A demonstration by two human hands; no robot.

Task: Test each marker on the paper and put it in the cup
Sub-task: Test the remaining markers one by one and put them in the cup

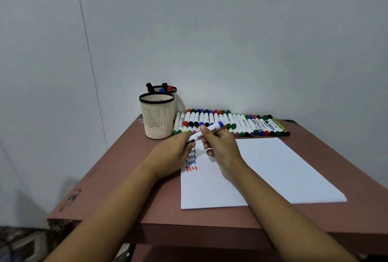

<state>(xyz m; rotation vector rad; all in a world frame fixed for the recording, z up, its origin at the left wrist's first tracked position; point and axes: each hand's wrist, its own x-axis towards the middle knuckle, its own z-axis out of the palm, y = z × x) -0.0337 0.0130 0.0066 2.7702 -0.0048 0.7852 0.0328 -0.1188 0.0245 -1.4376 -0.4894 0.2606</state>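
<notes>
A white whiteboard marker [206,131] with a blue end is held between both hands above the top left of the white paper [273,169]. My right hand [220,146] grips its barrel. My left hand [174,154] pinches the dark cap end at the lower left. Several words "Test" [191,163] in black, blue and red run down the sheet's left edge, partly hidden by my left hand. A cream mesh cup [157,118] with a black rim stands to the left and looks empty. Behind it a second cup [168,90] holds several markers.
A long row of capped markers [241,125] lies along the back of the reddish-brown table [126,173], against the grey wall. The table's left and front edges drop off to the floor.
</notes>
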